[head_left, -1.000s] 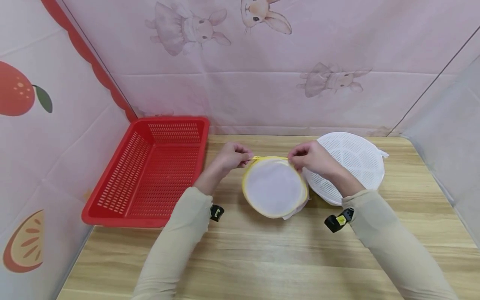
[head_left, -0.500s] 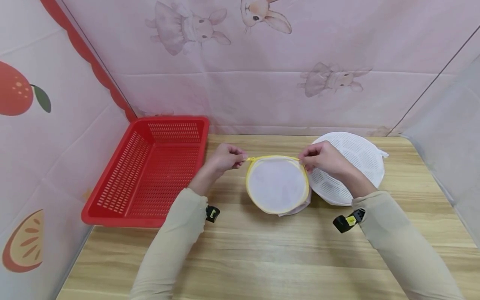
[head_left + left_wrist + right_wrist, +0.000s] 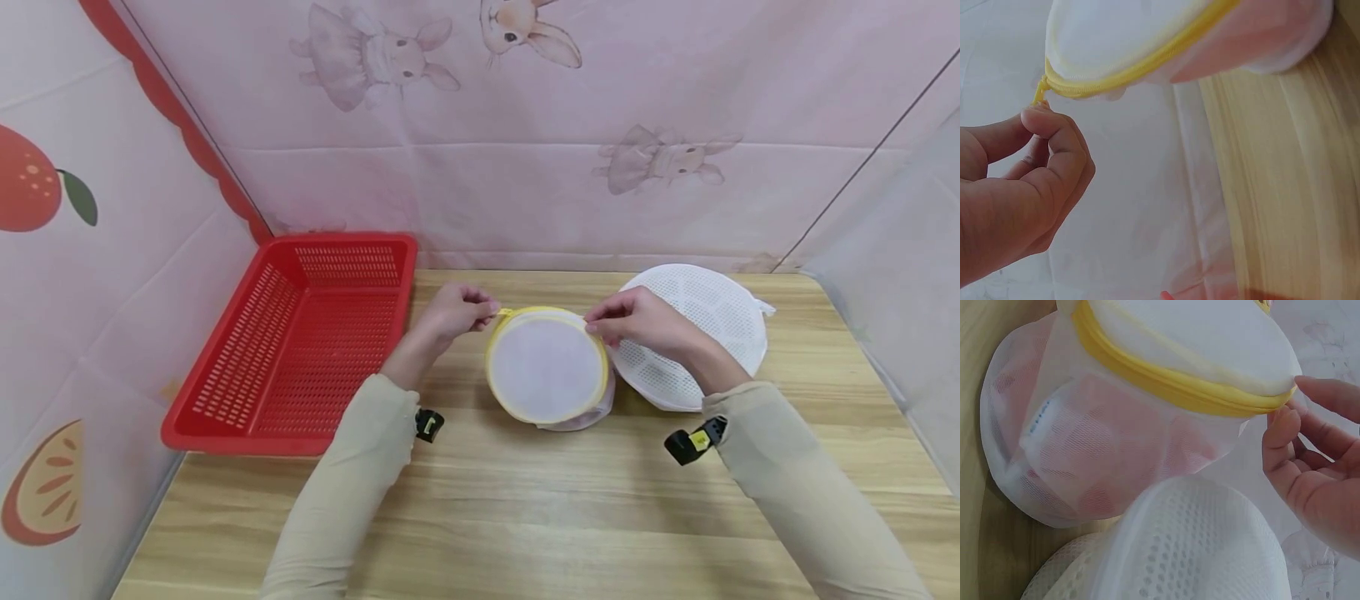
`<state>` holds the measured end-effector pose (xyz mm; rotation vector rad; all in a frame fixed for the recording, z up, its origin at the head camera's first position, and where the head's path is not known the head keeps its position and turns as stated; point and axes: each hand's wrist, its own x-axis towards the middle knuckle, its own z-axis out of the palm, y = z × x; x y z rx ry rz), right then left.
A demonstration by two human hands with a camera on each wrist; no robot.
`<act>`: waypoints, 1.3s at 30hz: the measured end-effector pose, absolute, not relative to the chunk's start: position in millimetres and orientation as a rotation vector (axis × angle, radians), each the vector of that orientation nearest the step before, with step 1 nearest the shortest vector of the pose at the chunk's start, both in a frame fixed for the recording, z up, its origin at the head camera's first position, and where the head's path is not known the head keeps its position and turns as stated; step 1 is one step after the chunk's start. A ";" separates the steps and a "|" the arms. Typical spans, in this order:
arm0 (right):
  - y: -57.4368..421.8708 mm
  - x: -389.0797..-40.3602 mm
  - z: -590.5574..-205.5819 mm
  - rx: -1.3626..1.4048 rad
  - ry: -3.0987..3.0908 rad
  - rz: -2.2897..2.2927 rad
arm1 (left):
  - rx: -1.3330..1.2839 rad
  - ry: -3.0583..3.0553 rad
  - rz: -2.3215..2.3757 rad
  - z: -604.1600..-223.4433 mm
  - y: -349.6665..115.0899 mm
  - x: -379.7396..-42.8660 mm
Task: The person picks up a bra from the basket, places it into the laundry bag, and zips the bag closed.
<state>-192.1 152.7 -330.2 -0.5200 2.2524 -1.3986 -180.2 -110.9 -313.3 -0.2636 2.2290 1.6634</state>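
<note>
A round white mesh laundry bag point(image 3: 547, 367) with a yellow zipper point(image 3: 1166, 384) round its top stands in the middle of the table. Something pinkish point(image 3: 1104, 456) shows through its mesh side. Thumb and fingers of my left hand point(image 3: 461, 312) pinch the yellow zipper pull point(image 3: 1040, 92) at the bag's far left edge. On the far right side, my right hand point(image 3: 637, 321) pinches the rim beside the zipper, with the index finger above and the thumb below. The zipper's yellow band runs along the rim, and the lid lies flat across the top.
Left of the bag stands a red plastic basket point(image 3: 285, 442) with slotted walls. A second white mesh bag point(image 3: 712, 321), wider and flat, lies to the right, partly under my right forearm. A printed curtain point(image 3: 510, 200) hangs behind the wooden table point(image 3: 525, 517).
The bag shifted right, then came back left and slightly away from me. My left hand went left and returned a little. My right hand ends further right along the rim than a second ago.
</note>
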 end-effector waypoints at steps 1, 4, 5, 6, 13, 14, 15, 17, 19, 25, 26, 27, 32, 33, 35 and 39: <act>150.8 -192.2 -328.8 -0.531 2.254 -1.395 | -0.257 2.230 1.667 -312.0 -110.0 -180.2; 144.6 -192.4 -324.6 -0.558 2.257 -1.388 | -0.235 2.239 1.672 -308.2 -106.7 -179.7; 142.2 -192.4 -323.1 -0.559 2.255 -1.386 | -0.226 2.242 1.676 -307.3 -105.4 -179.3; 139.8 -192.1 -321.5 -0.561 2.255 -1.384 | -0.220 2.245 1.675 -306.5 -104.2 -178.8; 126.4 -191.9 -314.9 -0.568 2.313 -1.312 | -0.167 2.262 1.679 -300.0 -95.2 -175.8; 124.7 -191.5 -313.7 -0.579 2.318 -1.311 | -0.158 2.263 1.679 -298.8 -93.7 -175.1; 123.1 -191.5 -313.2 -0.586 2.324 -1.310 | -0.148 2.267 1.675 -298.0 -92.2 -174.6; 119.9 -191.1 -312.4 -0.609 2.330 -1.320 | -0.130 2.276 1.665 -296.3 -89.3 -173.5; 117.3 -190.8 -312.3 -0.629 2.334 -1.335 | -0.118 2.289 1.648 -295.2 -87.2 -172.9; 115.0 -189.2 -311.9 -0.619 2.372 -1.346 | -0.124 2.294 1.635 -294.8 -85.9 -172.8; 115.0 -189.1 -311.7 -0.609 2.378 -1.347 | -0.125 2.289 1.637 -295.0 -86.1 -173.0; 115.1 -189.2 -311.6 -0.606 2.381 -1.350 | -0.129 2.284 1.638 -295.4 -86.3 -173.4; 116.5 -189.9 -312.6 -0.600 2.372 -1.371 | -0.139 2.257 1.646 -297.6 -87.9 -175.1; 117.4 -190.1 -313.0 -0.596 2.371 -1.374 | -0.144 2.249 1.652 -298.3 -88.8 -175.5; 120.0 -190.4 -313.5 -0.578 2.366 -1.386 | -0.158 2.234 1.666 -299.8 -91.3 -175.7; 129.0 -190.3 -314.0 -0.513 2.360 -1.417 | -0.207 2.229 1.682 -304.4 -100.5 -176.0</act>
